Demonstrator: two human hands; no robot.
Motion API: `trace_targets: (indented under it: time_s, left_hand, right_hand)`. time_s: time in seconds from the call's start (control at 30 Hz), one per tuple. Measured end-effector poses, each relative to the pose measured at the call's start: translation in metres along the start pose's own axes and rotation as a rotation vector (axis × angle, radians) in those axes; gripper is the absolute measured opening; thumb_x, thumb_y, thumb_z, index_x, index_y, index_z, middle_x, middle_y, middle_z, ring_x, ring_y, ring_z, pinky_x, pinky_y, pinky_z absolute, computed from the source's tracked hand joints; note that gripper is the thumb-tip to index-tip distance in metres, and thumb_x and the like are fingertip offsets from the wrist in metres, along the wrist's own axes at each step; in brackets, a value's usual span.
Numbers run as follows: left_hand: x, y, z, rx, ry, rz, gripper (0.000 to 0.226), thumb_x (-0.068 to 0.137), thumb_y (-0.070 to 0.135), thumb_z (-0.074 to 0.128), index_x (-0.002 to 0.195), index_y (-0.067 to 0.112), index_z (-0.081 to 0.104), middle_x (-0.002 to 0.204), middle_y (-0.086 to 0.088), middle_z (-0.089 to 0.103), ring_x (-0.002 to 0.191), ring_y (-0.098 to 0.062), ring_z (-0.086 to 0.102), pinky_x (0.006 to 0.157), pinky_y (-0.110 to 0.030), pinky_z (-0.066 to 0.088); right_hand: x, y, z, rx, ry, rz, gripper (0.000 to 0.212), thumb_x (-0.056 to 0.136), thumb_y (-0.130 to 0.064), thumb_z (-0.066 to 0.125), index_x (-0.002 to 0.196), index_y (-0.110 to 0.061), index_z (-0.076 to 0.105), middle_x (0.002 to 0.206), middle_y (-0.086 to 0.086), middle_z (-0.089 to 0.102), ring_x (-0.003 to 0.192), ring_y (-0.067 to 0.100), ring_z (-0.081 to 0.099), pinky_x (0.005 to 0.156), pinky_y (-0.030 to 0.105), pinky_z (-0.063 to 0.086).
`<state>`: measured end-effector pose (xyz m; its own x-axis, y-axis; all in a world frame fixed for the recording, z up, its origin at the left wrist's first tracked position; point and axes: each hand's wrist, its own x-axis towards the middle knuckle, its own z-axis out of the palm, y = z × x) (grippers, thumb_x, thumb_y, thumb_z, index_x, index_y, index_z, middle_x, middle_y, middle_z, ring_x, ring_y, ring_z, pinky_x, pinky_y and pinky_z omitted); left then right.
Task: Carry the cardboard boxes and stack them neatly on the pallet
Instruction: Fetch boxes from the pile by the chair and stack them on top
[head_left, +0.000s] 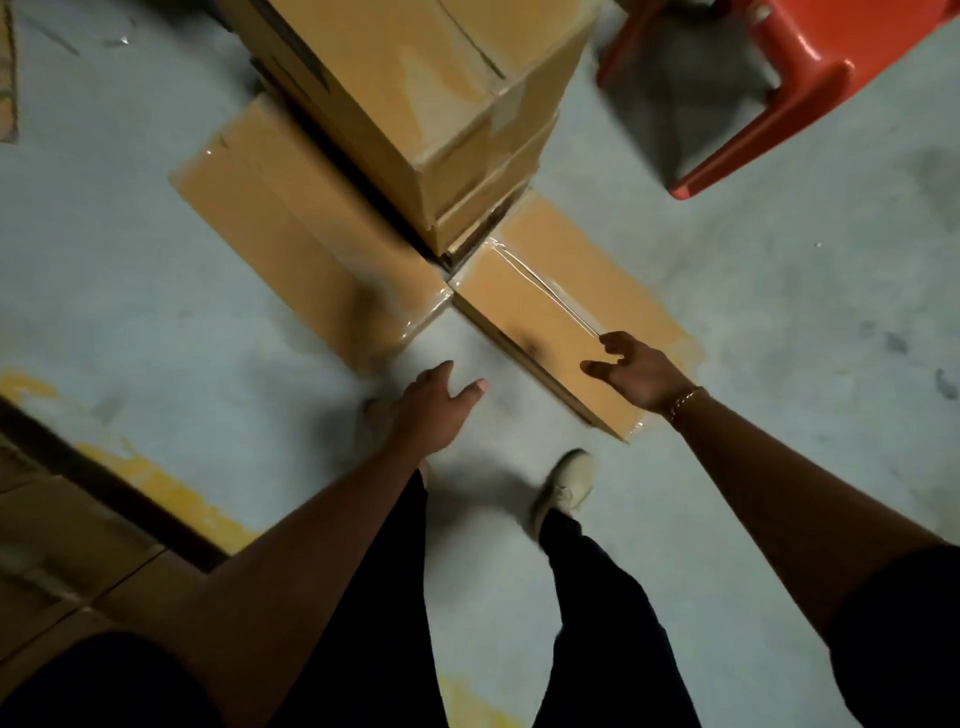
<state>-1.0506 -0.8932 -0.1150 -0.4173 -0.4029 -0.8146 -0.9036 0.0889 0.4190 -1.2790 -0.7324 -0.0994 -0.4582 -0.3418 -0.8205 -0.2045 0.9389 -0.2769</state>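
Observation:
A taped cardboard box lies on the grey floor just right of centre. My right hand hovers over its near end, fingers loosely curled and holding nothing. My left hand reaches out open above the bare floor beside that box's near left edge. A second flat box lies on the floor to the left. Behind both rises a stack of cardboard boxes. More stacked boxes show at the lower left; whether a pallet lies under them I cannot tell.
A red plastic stool stands at the upper right. Yellow paint marks run along the floor near the lower-left boxes. My legs and light-coloured shoe are below the hands.

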Motion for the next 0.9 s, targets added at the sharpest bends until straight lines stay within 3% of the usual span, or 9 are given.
trace_targets:
  time_s: [0.2, 0.33, 0.47, 0.63, 0.7, 0.77, 0.83, 0.9]
  left_hand:
    - [0.038, 0.055, 0.108, -0.121, -0.015, -0.023, 0.079, 0.098, 0.063, 0.052, 0.159, 0.016, 0.034, 0.161, -0.012, 0.040, 0.146, -0.030, 0.040, 0.119, -0.048, 0.033]
    - [0.067, 0.081, 0.186, -0.222, 0.008, -0.070, 0.077, 0.101, 0.054, 0.053, 0.158, 0.009, 0.032, 0.161, -0.016, 0.038, 0.148, -0.030, 0.037, 0.119, -0.039, 0.030]
    - [0.106, 0.086, 0.255, -0.337, 0.044, -0.153, 0.073, 0.101, 0.053, 0.053, 0.156, 0.008, 0.035, 0.156, -0.015, 0.044, 0.143, -0.031, 0.041, 0.112, -0.036, 0.032]
    - [0.163, 0.071, 0.317, -0.554, 0.107, -0.267, 0.083, 0.098, 0.057, 0.056, 0.162, 0.014, 0.025, 0.162, -0.013, 0.036, 0.146, -0.032, 0.037, 0.118, -0.045, 0.033]
    - [0.187, 0.065, 0.335, -0.666, 0.142, -0.327, 0.089, 0.096, 0.058, 0.060, 0.163, 0.016, 0.019, 0.164, -0.013, 0.032, 0.147, -0.033, 0.036, 0.119, -0.048, 0.033]
    - [0.209, 0.058, 0.350, -0.758, 0.182, -0.376, 0.093, 0.095, 0.057, 0.063, 0.164, 0.016, 0.015, 0.166, -0.012, 0.029, 0.149, -0.033, 0.034, 0.119, -0.047, 0.033]
    - [0.229, 0.051, 0.360, -0.816, 0.216, -0.394, 0.095, 0.094, 0.054, 0.065, 0.164, 0.015, 0.014, 0.165, -0.011, 0.030, 0.148, -0.032, 0.035, 0.116, -0.043, 0.033]
    - [0.246, 0.047, 0.367, -0.858, 0.225, -0.382, 0.093, 0.095, 0.051, 0.065, 0.164, 0.014, 0.015, 0.163, -0.010, 0.035, 0.146, -0.031, 0.038, 0.111, -0.039, 0.035]
  right_hand:
    - [0.052, 0.106, -0.030, 0.028, -0.004, -0.010, 0.064, 0.093, -0.049, 0.068, 0.146, -0.019, 0.048, 0.149, 0.004, 0.053, 0.135, 0.026, 0.051, 0.113, 0.036, 0.038]
    - [0.103, 0.176, -0.044, 0.113, -0.009, 0.012, 0.063, 0.090, -0.056, 0.068, 0.142, -0.024, 0.052, 0.146, 0.001, 0.055, 0.132, 0.022, 0.052, 0.112, 0.036, 0.040]
    - [0.161, 0.229, -0.050, 0.030, -0.013, -0.009, 0.063, 0.091, -0.056, 0.066, 0.143, -0.023, 0.051, 0.148, 0.003, 0.054, 0.135, 0.024, 0.050, 0.111, 0.033, 0.037]
    - [0.230, 0.260, -0.038, 0.000, 0.033, -0.071, 0.073, 0.089, -0.054, 0.070, 0.148, -0.020, 0.046, 0.151, 0.005, 0.050, 0.135, 0.025, 0.049, 0.111, 0.032, 0.038]
    - [0.254, 0.266, -0.029, -0.001, 0.071, -0.111, 0.090, 0.075, -0.073, 0.070, 0.146, -0.023, 0.048, 0.149, 0.004, 0.049, 0.134, 0.025, 0.050, 0.113, 0.038, 0.040]
    - [0.278, 0.272, -0.017, -0.051, 0.144, -0.157, 0.108, 0.058, -0.094, 0.057, 0.142, -0.027, 0.050, 0.146, 0.003, 0.048, 0.134, 0.027, 0.047, 0.112, 0.044, 0.040]
    - [0.295, 0.274, -0.011, -0.144, 0.223, -0.194, 0.109, 0.058, -0.093, 0.047, 0.144, -0.026, 0.047, 0.146, 0.006, 0.043, 0.135, 0.033, 0.040, 0.110, 0.047, 0.039]
    - [0.311, 0.274, -0.010, -0.170, 0.329, -0.215, 0.103, 0.068, -0.085, 0.051, 0.150, -0.023, 0.042, 0.150, 0.008, 0.040, 0.137, 0.036, 0.036, 0.107, 0.052, 0.038]
